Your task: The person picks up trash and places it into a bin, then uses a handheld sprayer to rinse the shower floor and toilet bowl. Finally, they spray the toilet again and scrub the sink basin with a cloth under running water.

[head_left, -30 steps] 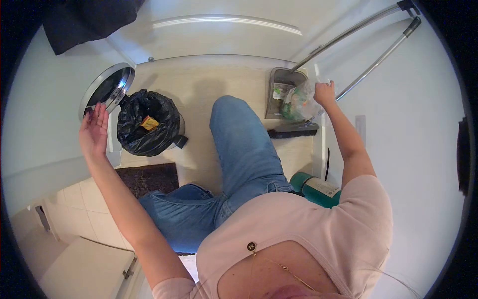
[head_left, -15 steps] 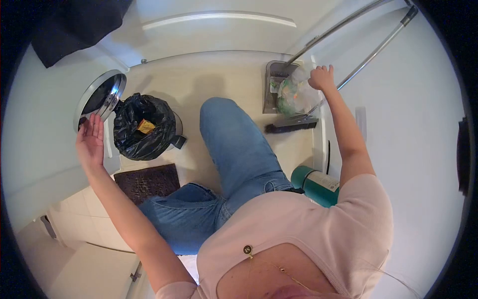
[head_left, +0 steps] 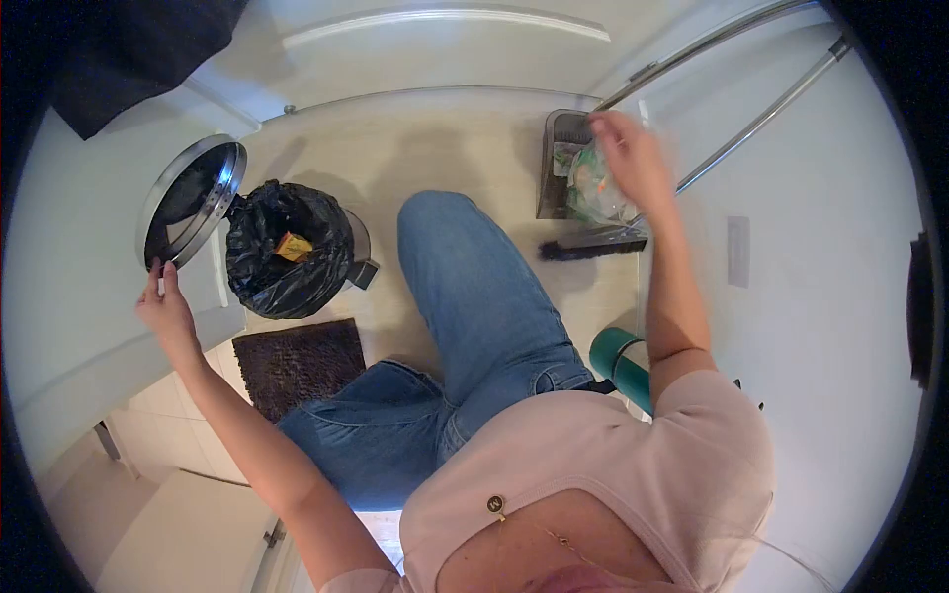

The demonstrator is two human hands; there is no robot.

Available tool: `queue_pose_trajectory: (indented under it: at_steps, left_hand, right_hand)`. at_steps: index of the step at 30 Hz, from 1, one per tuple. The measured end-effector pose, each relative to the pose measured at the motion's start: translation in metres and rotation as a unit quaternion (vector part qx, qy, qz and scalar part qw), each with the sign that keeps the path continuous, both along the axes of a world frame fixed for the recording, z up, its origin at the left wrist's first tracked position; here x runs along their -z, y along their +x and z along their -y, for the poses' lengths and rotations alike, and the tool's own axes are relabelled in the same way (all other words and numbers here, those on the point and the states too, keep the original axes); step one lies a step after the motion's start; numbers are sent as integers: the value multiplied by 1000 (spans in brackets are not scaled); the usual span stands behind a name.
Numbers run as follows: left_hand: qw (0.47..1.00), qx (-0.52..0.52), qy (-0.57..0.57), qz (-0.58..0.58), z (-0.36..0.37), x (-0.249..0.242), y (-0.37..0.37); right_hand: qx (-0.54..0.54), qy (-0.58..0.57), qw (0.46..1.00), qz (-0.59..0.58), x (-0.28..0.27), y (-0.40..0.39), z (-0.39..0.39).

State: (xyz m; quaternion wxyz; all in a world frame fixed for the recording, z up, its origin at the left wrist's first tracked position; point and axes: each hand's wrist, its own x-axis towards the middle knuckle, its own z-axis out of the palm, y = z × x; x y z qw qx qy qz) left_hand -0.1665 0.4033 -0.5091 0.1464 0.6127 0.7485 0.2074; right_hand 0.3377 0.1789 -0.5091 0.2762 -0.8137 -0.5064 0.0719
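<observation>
A round bin lined with a black bag (head_left: 287, 282) stands on the floor at the left, a yellow-orange packet (head_left: 294, 247) inside it. Its shiny round lid (head_left: 203, 193) is tilted up. My left hand (head_left: 168, 314) touches the lid's lower edge, fingertips at the rim. On the right, my right hand (head_left: 636, 158) is over a filled clear plastic bag (head_left: 596, 193) that lies on a grey dustpan (head_left: 556, 133). Motion blurs this hand, and its grip is unclear. Just below the bag is a black broom head (head_left: 593, 244).
Two long metal handles (head_left: 761, 121) lean at the upper right. A dark mat (head_left: 297, 366) lies below the bin, and a green cylinder (head_left: 620, 361) is beside my hip. A white door (head_left: 445, 59) is ahead. Dark cloth (head_left: 148, 59) hangs at the upper left.
My right hand has moved left, from beside the clear bag to over it. My left hand has shifted down and left along the lid rim, and its fingers have drawn together.
</observation>
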Motion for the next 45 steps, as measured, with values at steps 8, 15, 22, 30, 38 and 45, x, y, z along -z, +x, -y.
queue_pose_trajectory:
  at_steps: [8, 15, 22, 30, 38, 45]
  left_hand:
    - [957, 188, 220, -28, -1, 5, 10]
    - [972, 150, 170, 55, 5, 0, 21]
    - [972, 144, 165, 88, 4, 4, 18]
    - [976, 110, 165, 86, 5, 6, 16]
    - [976, 101, 163, 101, 6, 2, 23]
    - [955, 160, 250, -5, 0, 9, 17]
  right_hand:
    - [93, -287, 937, -175, 274, -67, 11]
    - [92, -218, 968, -85, 354, -33, -21]
    - [8, -253, 954, -164, 306, -93, -40]
    - [-42, -204, 969, 136, 371, -28, -14]
    - [-90, -220, 971, -13, 403, -65, -42]
    - [-14, -252, 960, -118, 262, -61, 79]
